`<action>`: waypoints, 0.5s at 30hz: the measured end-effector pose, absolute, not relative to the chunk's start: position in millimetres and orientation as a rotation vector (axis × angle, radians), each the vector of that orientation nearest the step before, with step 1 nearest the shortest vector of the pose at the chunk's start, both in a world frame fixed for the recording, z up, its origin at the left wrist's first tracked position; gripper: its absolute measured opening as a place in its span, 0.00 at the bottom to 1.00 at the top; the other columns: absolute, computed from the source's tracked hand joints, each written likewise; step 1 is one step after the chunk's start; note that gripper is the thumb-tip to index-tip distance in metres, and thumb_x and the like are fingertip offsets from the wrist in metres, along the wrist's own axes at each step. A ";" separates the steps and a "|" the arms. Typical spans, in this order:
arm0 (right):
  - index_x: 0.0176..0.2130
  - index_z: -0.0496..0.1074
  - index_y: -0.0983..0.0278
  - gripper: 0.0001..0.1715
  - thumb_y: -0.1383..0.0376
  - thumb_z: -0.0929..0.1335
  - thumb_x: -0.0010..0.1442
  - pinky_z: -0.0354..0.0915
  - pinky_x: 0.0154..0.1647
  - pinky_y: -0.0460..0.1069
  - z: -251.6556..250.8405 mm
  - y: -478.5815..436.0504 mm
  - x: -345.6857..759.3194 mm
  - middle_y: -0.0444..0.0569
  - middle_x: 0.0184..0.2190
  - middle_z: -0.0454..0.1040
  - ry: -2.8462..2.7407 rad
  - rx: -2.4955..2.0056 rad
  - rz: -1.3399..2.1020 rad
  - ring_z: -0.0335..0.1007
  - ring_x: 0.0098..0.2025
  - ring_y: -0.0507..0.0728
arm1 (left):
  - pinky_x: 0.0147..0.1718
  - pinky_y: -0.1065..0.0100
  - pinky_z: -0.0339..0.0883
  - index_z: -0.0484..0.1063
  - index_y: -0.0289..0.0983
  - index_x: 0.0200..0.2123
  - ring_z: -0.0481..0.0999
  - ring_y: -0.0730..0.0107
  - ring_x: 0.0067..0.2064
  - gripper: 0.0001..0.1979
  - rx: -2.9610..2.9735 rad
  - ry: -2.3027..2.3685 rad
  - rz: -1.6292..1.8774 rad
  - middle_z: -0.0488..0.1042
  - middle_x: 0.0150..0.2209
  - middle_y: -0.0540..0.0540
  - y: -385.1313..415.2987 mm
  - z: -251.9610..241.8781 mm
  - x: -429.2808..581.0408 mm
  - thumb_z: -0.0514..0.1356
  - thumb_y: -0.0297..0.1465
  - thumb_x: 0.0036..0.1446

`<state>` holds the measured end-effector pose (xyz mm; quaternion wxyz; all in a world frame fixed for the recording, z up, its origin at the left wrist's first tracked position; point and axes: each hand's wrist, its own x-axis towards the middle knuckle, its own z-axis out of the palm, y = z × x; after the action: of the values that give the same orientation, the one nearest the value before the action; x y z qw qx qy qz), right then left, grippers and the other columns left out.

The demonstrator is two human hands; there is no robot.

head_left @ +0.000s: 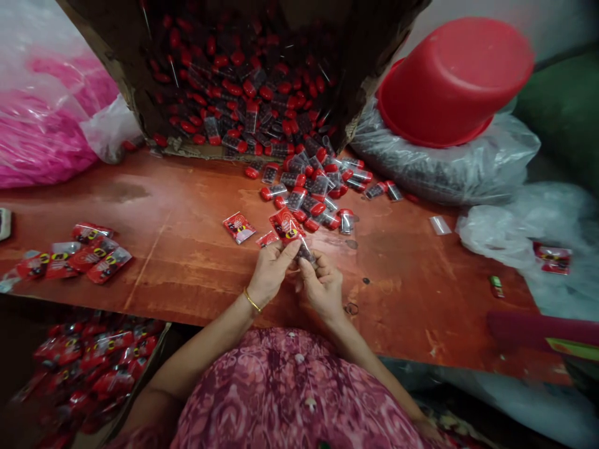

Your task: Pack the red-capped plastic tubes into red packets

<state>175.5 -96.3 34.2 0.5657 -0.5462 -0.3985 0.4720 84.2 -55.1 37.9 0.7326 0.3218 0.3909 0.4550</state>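
My left hand (271, 272) and my right hand (324, 288) meet over the front middle of the wooden table. Between their fingertips is a small clear plastic container with dark contents (306, 251), partly hidden by the thumbs. Fingers of both hands are closed on it. A red printed packet (284, 222) shows just beyond my left fingertips; whether it is held or lies on the table I cannot tell. Another red packet (267, 239) peeks out beside my left hand. A further printed packet (238, 227) lies flat to the left.
Red-capped clear containers (311, 187) spill from a large cardboard box (110, 59). Several packets (93, 252) lie at left, above a carton of more packets (88, 368). A red tub (449, 81) rests upside down on a plastic sack (440, 168). Pink-filled bags (47, 125) stand far left.
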 end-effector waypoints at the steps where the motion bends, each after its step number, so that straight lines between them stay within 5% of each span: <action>1: 0.35 0.65 0.63 0.15 0.55 0.67 0.54 0.56 0.12 0.42 32.9 -96.3 175.4 0.38 0.19 0.68 -0.930 -1.282 1.108 0.58 0.12 0.46 | 0.24 0.73 0.62 0.75 0.34 0.27 0.68 0.76 0.23 0.18 0.706 0.854 1.001 0.73 0.22 0.50 -55.2 39.5 84.2 0.64 0.45 0.44; 9: 0.38 0.67 0.63 0.10 0.59 0.65 0.57 0.59 0.18 0.43 22.3 -103.0 181.4 0.41 0.24 0.69 -1.150 -1.370 0.970 0.61 0.19 0.47 | 0.33 0.69 0.66 0.76 0.34 0.27 0.75 0.70 0.30 0.15 0.501 0.855 1.074 0.77 0.25 0.47 -44.0 48.4 87.9 0.69 0.39 0.38; 15: 0.39 0.67 0.64 0.13 0.58 0.64 0.57 0.53 0.13 0.42 28.0 -101.8 170.3 0.38 0.17 0.64 -1.042 -1.357 1.059 0.54 0.14 0.46 | 0.22 0.74 0.61 0.76 0.33 0.23 0.68 0.78 0.22 0.12 0.592 0.917 1.004 0.73 0.20 0.50 -50.2 51.5 90.5 0.70 0.34 0.35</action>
<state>170.3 -101.8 28.0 0.5352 -0.5698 -0.4373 0.4446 90.5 -50.2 51.5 0.7373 0.2697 0.4177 0.4573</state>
